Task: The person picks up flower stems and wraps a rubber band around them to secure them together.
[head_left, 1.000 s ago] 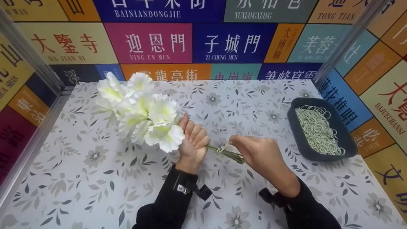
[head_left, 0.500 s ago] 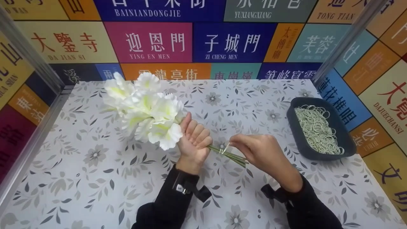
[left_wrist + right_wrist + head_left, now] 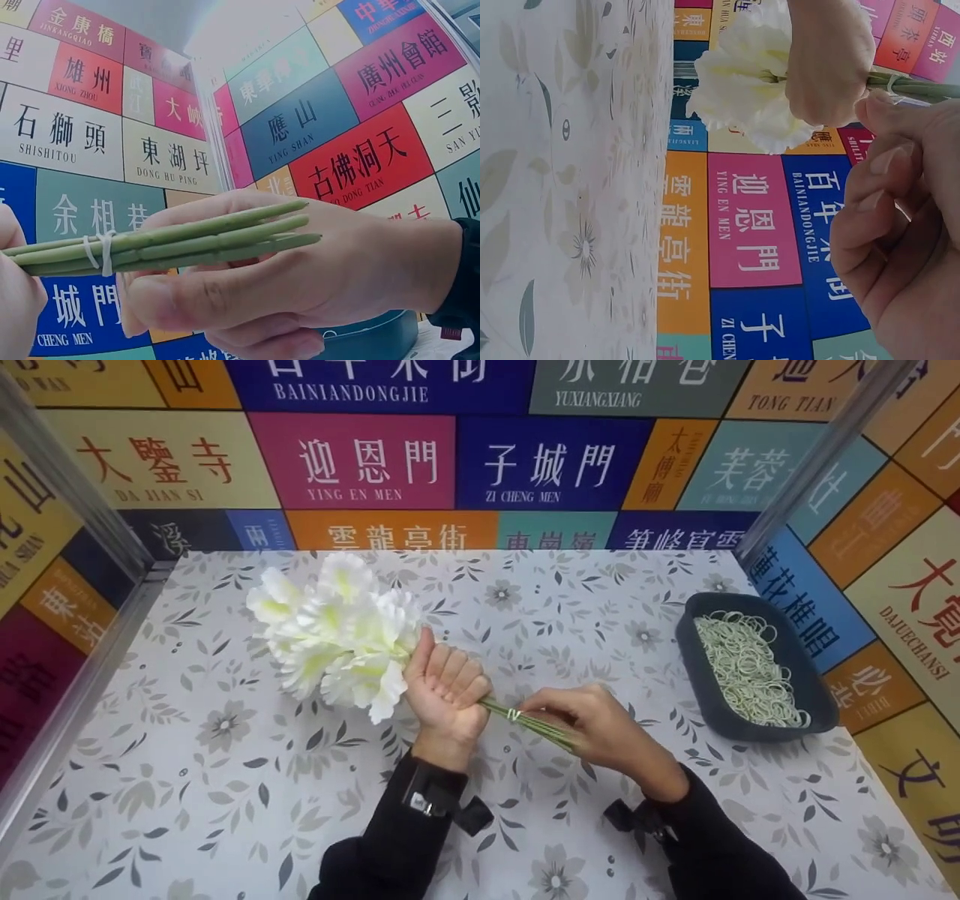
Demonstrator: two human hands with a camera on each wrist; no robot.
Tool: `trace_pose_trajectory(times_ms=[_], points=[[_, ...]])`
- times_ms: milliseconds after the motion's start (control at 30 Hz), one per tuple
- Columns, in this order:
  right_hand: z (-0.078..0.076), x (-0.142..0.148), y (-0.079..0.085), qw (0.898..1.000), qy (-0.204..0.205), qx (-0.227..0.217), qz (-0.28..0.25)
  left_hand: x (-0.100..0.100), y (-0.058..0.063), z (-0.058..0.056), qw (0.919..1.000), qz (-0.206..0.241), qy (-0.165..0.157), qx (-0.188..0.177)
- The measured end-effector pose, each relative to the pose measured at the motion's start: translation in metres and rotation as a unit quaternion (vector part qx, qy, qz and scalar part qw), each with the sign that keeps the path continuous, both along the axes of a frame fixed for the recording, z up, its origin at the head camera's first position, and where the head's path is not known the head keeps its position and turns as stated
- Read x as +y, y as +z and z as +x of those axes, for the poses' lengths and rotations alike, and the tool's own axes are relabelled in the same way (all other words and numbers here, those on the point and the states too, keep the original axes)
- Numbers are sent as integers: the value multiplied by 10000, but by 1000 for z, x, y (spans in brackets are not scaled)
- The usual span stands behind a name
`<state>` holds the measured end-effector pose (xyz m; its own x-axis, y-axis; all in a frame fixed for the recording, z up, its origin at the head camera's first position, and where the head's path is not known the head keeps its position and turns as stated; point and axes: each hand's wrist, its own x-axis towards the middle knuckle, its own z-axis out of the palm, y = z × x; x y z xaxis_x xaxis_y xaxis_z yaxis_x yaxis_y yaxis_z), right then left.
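Band, drawn out a moment ago, now sits snug round the stems, apparently binding them. Over the counter, the left hand grips them; whether the right hand's fingers pinch anything, I can't tell.

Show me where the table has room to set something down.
Bare tabletop shows beyond the right hand, between the white flowers and the dark tub, and left of the flowers. It is crowded around the stems, where the left hand grips beside the right hand.
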<state>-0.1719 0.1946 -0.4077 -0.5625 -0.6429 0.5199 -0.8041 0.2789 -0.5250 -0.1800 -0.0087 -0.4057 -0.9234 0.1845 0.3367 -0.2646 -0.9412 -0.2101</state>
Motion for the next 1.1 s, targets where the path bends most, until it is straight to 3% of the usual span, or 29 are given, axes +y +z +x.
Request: trace_pose_trajectory(times_ms=[267,467,633,800,1100], points=[[-1,10,16,9991,-310,193,-232,1,1,1,9999,-119,-28,-103],[5,21,26,9982,-558,97,-211,1,2,2,9997,-162,29,-173],[12,26,36,9989,-426,48,-181,-1,4,3,9999,-143,-12,-45],[16,28,41,9992,-301,-84,-264,-5,5,2,9996,-182,181,-137],[22,32,45,9993,-307,176,-152,-9,8,2,9984,-359,349,-272]])
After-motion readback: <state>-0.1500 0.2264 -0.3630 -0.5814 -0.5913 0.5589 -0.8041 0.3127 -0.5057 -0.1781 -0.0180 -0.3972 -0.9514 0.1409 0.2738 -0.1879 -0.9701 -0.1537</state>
